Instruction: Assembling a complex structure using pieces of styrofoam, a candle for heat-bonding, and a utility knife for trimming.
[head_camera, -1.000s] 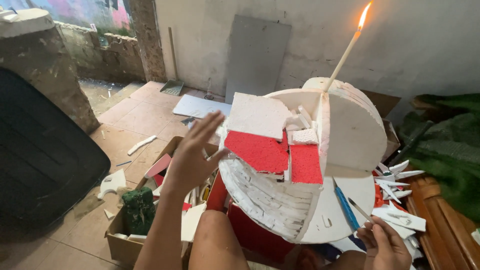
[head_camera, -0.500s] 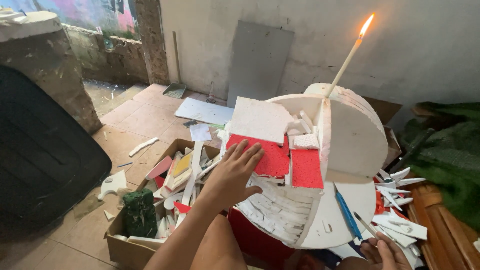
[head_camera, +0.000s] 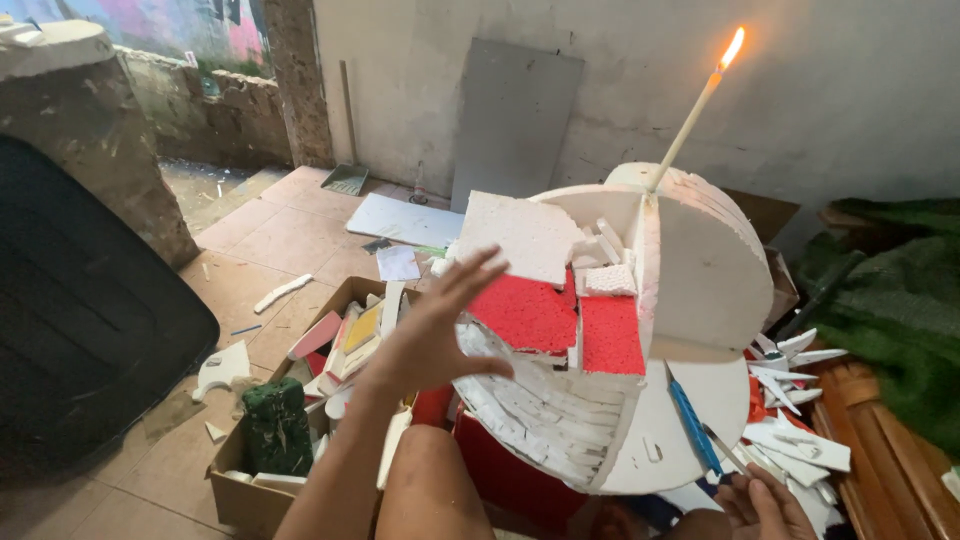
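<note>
A white foam model (head_camera: 690, 270) made of round slabs, with red foam panels (head_camera: 560, 320) and a white square piece (head_camera: 520, 235) on its front, stands before me. A lit candle (head_camera: 695, 105) sticks up from its top, flame burning. My left hand (head_camera: 435, 330) is raised with fingers spread, just left of the red panels, holding nothing. My right hand (head_camera: 760, 505) is low at the bottom edge beside a blue pen (head_camera: 692, 425) and a thin stick on the round base; whether it grips anything I cannot tell.
A cardboard box (head_camera: 250, 490) of foam offcuts sits on the tiled floor at left, with a green block (head_camera: 275, 425) in it. White foam scraps (head_camera: 800, 440) lie at right. A dark panel (head_camera: 80, 320) leans at far left. Green fabric (head_camera: 890, 320) covers wooden furniture at right.
My left hand has moved from the box side toward the model's front and risen, fingers still spread. My right hand stays low at the base.
</note>
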